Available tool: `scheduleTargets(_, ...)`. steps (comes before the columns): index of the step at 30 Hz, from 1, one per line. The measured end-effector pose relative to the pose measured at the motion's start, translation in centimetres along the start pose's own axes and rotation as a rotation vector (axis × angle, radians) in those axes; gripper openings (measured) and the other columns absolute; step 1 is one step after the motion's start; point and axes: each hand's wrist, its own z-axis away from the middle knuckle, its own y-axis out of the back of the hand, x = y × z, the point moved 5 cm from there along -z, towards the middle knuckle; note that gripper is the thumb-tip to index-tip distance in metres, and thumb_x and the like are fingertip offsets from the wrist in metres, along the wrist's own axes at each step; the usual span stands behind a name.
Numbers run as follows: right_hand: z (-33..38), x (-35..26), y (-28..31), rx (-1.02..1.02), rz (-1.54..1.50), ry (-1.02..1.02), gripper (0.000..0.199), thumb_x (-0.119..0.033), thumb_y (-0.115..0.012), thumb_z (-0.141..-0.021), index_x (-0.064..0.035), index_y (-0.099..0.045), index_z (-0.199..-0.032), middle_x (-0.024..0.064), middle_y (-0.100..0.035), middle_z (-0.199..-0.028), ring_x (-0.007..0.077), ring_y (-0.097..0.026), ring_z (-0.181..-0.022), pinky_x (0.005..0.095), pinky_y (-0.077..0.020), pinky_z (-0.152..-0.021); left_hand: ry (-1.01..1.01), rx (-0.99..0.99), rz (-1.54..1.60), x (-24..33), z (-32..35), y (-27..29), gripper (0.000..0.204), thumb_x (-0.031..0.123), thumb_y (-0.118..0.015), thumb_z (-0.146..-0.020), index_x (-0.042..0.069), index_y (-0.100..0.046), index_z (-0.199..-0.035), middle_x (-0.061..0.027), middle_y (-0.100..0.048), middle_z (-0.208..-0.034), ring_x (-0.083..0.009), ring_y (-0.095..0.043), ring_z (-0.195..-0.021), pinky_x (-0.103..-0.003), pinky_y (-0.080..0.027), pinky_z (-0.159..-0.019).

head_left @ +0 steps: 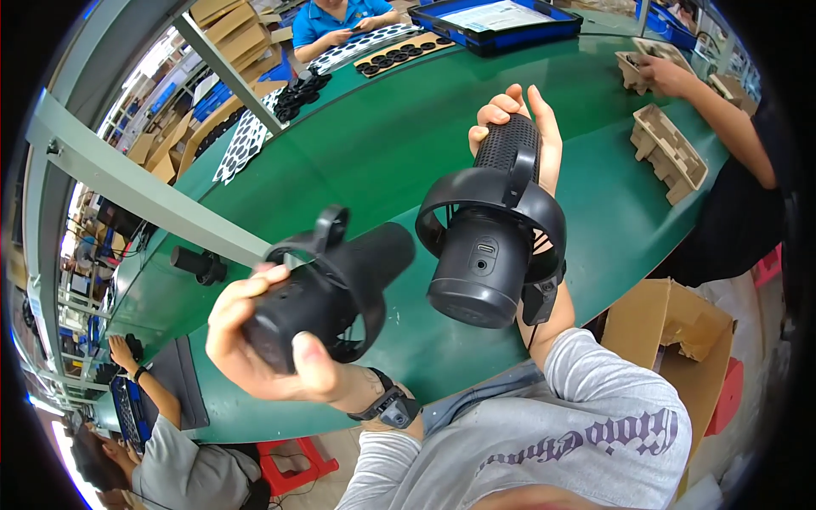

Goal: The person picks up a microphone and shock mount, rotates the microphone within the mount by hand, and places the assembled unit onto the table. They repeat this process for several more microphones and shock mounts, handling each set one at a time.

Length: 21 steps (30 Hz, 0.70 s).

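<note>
My left hand (255, 340) grips a black cylinder-shaped device with a ring frame (327, 285) around it, held sideways over the near edge of the green table (382, 144). My right hand (527, 127) holds a second black device of the same kind (493, 229), its perforated grille end up against my fingers and its flat base with a small port facing the camera. The two devices hang close together, a small gap between them. A dark watch sits on my left wrist.
Moulded brown pulp trays (667, 153) lie at the right, where another person's hand (667, 76) rests. A blue tray (493, 21), black round parts and perforated sheets (246, 140) lie at the back near a person in blue. An open cardboard box (671, 331) stands on the floor.
</note>
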Motion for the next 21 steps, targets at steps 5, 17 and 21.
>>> scheduleTargets(5,0.0,-0.3,0.3,-0.058,-0.076,-0.028,0.017,-0.027,-0.055,-0.095,-0.0098,-0.055,-0.096,-0.0016,-0.052,-0.079,0.0124,-0.053,-0.074,0.0337,-0.0479,-0.068,0.058,-0.338,0.008,0.7,0.9,-2.1,0.031,0.006,-0.064,-0.054,0.002,-0.062,-0.085,-0.014,-0.062,-0.08,-0.0261,-0.062,-0.073,-0.035,-0.05,-0.071)
scheduleTargets(17,0.3,-1.7,-0.4,-0.059,-0.021,0.111,0.024,-0.035,-0.05,-0.095,-0.0126,-0.058,-0.089,-0.0009,-0.055,-0.078,0.0134,-0.054,-0.072,0.0346,-0.0499,-0.064,0.255,-0.916,-0.112,3.2,2.4,-4.9,0.069,0.037,-0.091,-0.045,0.002,-0.063,-0.097,-0.0092,-0.065,-0.086,-0.0241,-0.064,-0.074,-0.032,-0.052,-0.067)
scheduleTargets(21,0.3,-1.6,-0.2,-0.08,-0.047,0.103,0.025,-0.035,-0.049,-0.096,-0.0124,-0.059,-0.09,-0.0009,-0.055,-0.077,0.0135,-0.054,-0.072,0.0345,-0.0495,-0.065,0.233,-0.921,-0.203,3.8,3.3,-6.0,0.071,0.042,-0.09,-0.048,0.003,-0.06,-0.1,-0.0075,-0.064,-0.082,-0.023,-0.064,-0.074,-0.033,-0.052,-0.064)
